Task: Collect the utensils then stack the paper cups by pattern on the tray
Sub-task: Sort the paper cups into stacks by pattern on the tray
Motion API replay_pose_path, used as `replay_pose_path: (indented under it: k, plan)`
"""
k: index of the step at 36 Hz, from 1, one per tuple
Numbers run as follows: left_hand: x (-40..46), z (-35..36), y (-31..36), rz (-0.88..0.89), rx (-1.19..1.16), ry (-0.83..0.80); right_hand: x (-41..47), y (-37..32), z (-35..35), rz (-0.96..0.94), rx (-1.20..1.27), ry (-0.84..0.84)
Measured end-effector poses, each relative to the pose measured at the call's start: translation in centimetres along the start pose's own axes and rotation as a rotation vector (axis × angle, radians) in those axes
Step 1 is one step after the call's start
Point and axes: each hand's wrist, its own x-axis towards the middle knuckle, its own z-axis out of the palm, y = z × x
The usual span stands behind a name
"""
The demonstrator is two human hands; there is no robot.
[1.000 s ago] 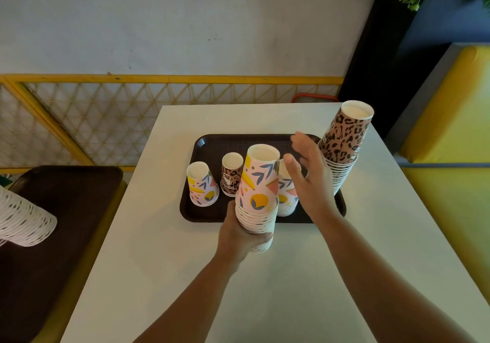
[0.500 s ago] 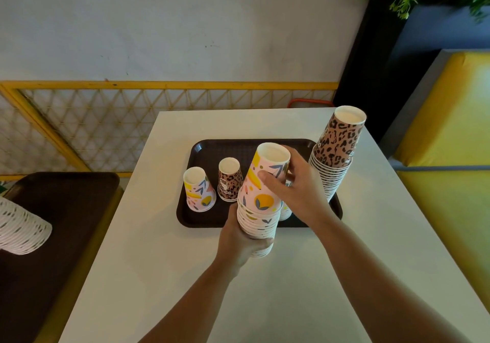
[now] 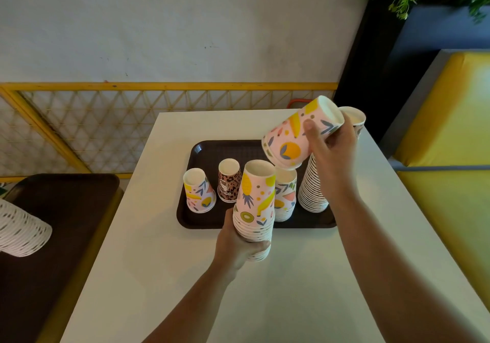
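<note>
The left hand [image 3: 240,244] is curled round the bottom of a stack of fruit cups [image 3: 254,210] and holds it up just in front of the near edge of the tray [image 3: 204,223]. The cups sit upside down, one over the other. The top one is pink with a yellow pineapple, a banana, a green kiwi slice and small dots. Below it you only see white rims packed close together.

The right hand [image 3: 331,152] holds one lifted fruit cup [image 3: 294,136] up in the air, above the tray. The thumb and fingers wrap round it near its white bottom. This cup is tilted, with its open end pointing down and to the left. It is pink with an orange, a yellow shape and blue-grey leaves.

On the brown tray, a single fruit cup [image 3: 198,191] stands upside down on the left. Just beside it, a little farther back, is a single leopard cup [image 3: 229,181], brown with dark spots. A short fruit stack [image 3: 285,197] stands right behind the held stack. On the right side of the tray is a tall leopard stack [image 3: 313,186], partly hidden by the right hand.

The tray lies on a white table [image 3: 291,289]. To the far left, another white cup stack [image 3: 21,230] lies over a dark tray [image 3: 66,210].
</note>
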Motion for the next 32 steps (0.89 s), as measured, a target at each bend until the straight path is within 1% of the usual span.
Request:
replay_pose_path:
  k: [3, 6, 12, 15, 18, 21, 24, 26, 32]
  plan:
    - [0.0, -0.1, 0.0, -0.011, -0.022, 0.002, -0.2, 1.5, 0.0, -0.059, -0.109, 0.029]
    - [0.1, -0.1, 0.1, -0.009, -0.031, 0.002, -0.9, 3.4, 0.2, -0.087, -0.224, 0.017]
    - [0.2, -0.1, 0.1, -0.025, -0.083, -0.002, -2.0, 6.2, 0.4, -0.015, -0.384, -0.156]
    - [0.2, 0.0, 0.0, -0.019, -0.076, -0.005, -2.6, 5.9, 0.4, 0.004, -0.343, -0.163]
    - [0.2, 0.0, -0.1, -0.005, -0.058, -0.007, -3.3, 4.3, 0.6, -0.067, -0.286, -0.161]
    - [0.2, 0.2, 0.1, 0.001, -0.053, -0.012, -3.7, 2.7, 1.0, -0.093, -0.289, -0.292]
    - [0.3, 0.4, 0.4, 0.014, -0.05, -0.01, -4.2, 2.1, 1.3, -0.021, -0.349, -0.469]
    - [0.4, 0.4, 0.5, 0.023, -0.051, -0.014, -4.6, 1.9, 1.4, 0.015, -0.37, -0.536]
    - [0.3, 0.4, 0.9, 0.038, -0.062, -0.026, -4.8, 1.8, 1.5, 0.019, -0.361, -0.532]
